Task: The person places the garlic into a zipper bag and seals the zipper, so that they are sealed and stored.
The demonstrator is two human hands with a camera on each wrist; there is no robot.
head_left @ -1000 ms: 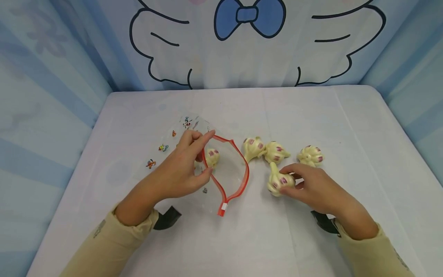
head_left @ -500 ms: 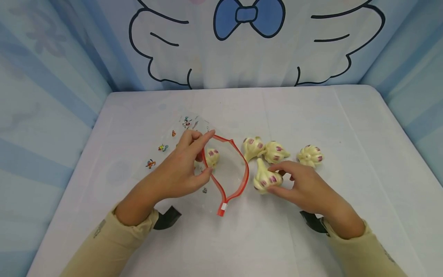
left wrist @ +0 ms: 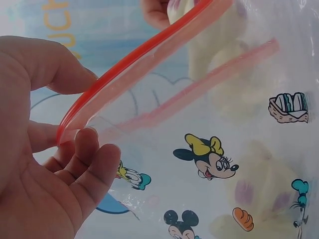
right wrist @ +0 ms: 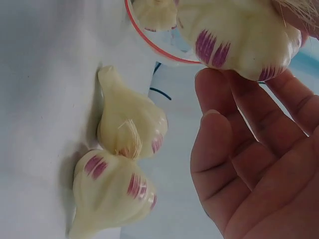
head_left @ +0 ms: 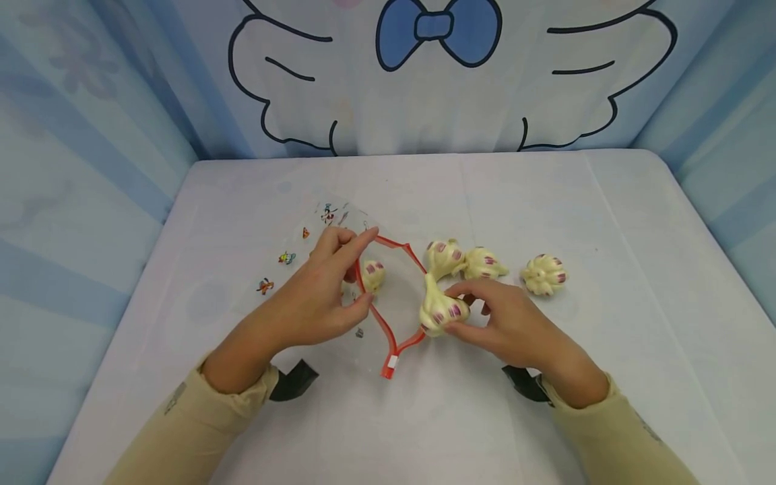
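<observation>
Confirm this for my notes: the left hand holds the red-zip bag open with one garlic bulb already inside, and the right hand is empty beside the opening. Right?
Not quite. The right hand is not empty: it holds a garlic bulb at the bag's opening, as the head view shows. The rest stands: the left hand holds the red-zip bag open, with one bulb inside.

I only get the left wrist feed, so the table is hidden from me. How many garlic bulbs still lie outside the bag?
Observer: Three garlic bulbs lie on the white table, none touched.
Operator: And the right hand?
Observer: The right hand grips a fourth bulb at the bag's red rim.
Operator: Anything inside already?
Observer: One bulb lies inside the bag, beside the left hand.
</observation>
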